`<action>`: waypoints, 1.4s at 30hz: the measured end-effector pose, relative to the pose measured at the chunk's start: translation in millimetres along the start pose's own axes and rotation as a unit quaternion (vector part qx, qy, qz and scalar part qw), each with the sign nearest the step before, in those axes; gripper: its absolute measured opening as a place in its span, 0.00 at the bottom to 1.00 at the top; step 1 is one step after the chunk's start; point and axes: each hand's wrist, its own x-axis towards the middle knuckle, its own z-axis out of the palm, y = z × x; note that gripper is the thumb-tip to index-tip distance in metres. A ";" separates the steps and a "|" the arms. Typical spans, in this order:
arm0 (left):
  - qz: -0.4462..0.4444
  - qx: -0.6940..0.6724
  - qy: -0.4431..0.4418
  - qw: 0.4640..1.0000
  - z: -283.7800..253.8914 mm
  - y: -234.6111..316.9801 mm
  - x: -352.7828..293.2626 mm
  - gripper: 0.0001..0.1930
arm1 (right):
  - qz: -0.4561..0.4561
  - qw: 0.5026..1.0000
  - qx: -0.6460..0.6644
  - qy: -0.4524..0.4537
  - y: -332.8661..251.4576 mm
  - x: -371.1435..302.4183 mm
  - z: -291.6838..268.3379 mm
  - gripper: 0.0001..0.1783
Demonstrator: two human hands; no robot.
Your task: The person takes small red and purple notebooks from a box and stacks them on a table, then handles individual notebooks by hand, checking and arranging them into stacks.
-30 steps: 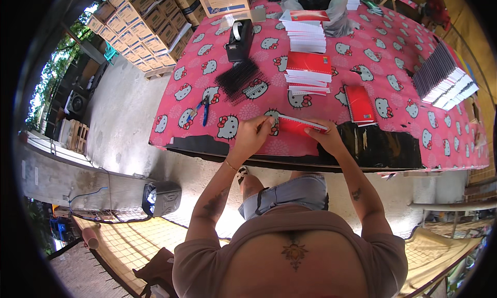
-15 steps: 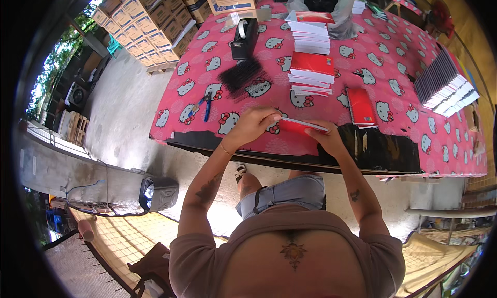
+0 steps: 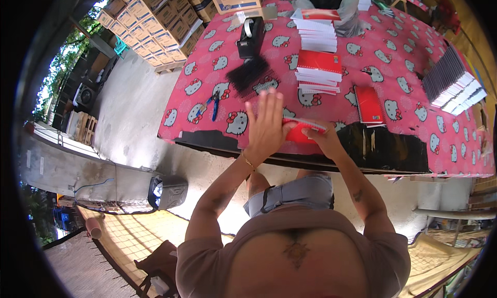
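Observation:
A small red-covered notebook (image 3: 301, 134) is held at the near edge of the table, its white page edge facing up. My right hand (image 3: 323, 137) grips its right end, thumb on top. My left hand (image 3: 266, 124) is at its left end with the fingers stretched out flat and apart, the thumb against the notebook. Beyond the hands lies a stack of red notebooks (image 3: 319, 65), with a taller stack of white pages (image 3: 317, 36) behind it. A finished-looking red spiral notebook (image 3: 369, 105) lies to the right. Blue-handled pliers (image 3: 215, 109) rest to the left.
Black binding coils (image 3: 249, 76) lie beside a black tape dispenser (image 3: 251, 37). At the back are a plastic bag with black contents (image 3: 352, 18) and a cardboard box (image 3: 235, 0). Spiral notebooks (image 3: 453, 83) are stacked at right. Patterned pink cloth (image 3: 207, 83) covers the table.
My left hand has gone from bent fingers at the notebook's left end to stretched fingers pointing away. The right hand still holds the notebook. The whole view has shifted slightly.

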 end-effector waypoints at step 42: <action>0.123 -0.038 -0.070 0.989 36.7 35.5 -45.0 0.46 | -0.118 0.986 -0.077 -0.086 27.5 22.6 -6.4 0.19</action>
